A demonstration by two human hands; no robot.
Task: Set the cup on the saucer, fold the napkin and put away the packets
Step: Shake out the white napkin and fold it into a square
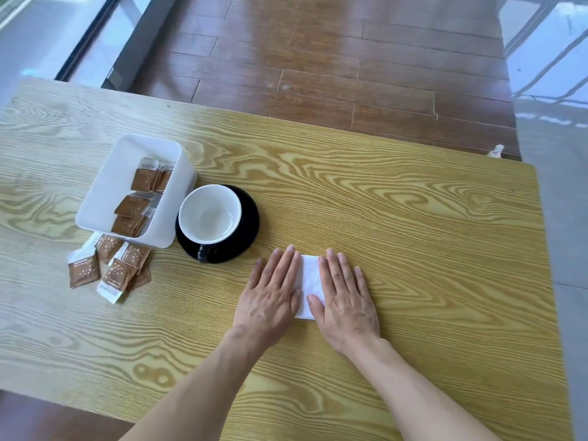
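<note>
A black cup with a white inside (208,214) stands on a black saucer (246,230), its handle toward me. Just right of it lies a folded white napkin (310,281). My left hand (272,297) and my right hand (346,300) both press flat on it, fingers spread, one on each side, so only its middle strip shows. Several brown packets (108,268) lie loose on the table at the left. More brown packets (138,198) sit inside a white rectangular box (108,183) beside the saucer.
The wooden table (413,218) has its far edge ahead and its right edge near the frame's side. Beyond it is dark wooden floor (318,58) with glass panels on both sides.
</note>
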